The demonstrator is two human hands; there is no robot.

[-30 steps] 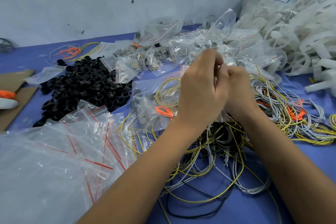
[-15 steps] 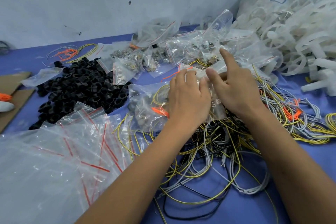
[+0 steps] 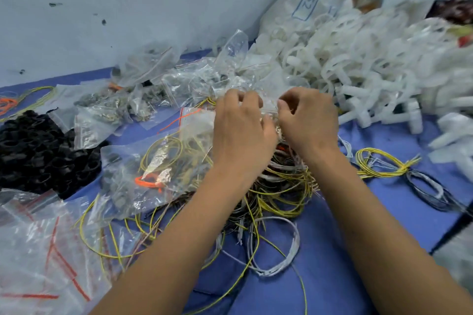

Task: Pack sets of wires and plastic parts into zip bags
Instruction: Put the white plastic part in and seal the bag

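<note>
- Hands meet at the centre of the view over a tangle of wires [image 3: 279, 186]: the left hand [image 3: 243, 133] and the right hand [image 3: 309, 120] both have their fingers curled in, pinching the top edge of a clear zip bag [image 3: 268, 110] between them.
- That zip bag sits up at 12 o'clock of the wire tangle, mostly hidden behind the two hands, so its contents cannot be told.
- Filled bag [image 3: 153, 171] with yellow loops and an orange tie lies at 9 o'clock of the left hand, touching the wire tangle.
- Black plastic parts [image 3: 38, 151] form a heap at 9 o'clock, further out on the blue worktop [image 3: 384, 140].
- Empty zip bags [image 3: 43, 250] with red strips are stacked at 7 o'clock, overlapping loose yellow wire.
- Small packed bags [image 3: 115, 112] of grey pieces crowd the 11 o'clock side, right behind the hands.
- White plastic parts [image 3: 358, 66] pile high at 1 to 2 o'clock, spilling from a large sack [image 3: 314, 0] against the wall [image 3: 128, 7].
- Tied bundle of yellow and grey wires [image 3: 384, 163] lies at 3 o'clock, apart from the right forearm.
- Both forearms cross over the near half of the wire tangle and cover it.
</note>
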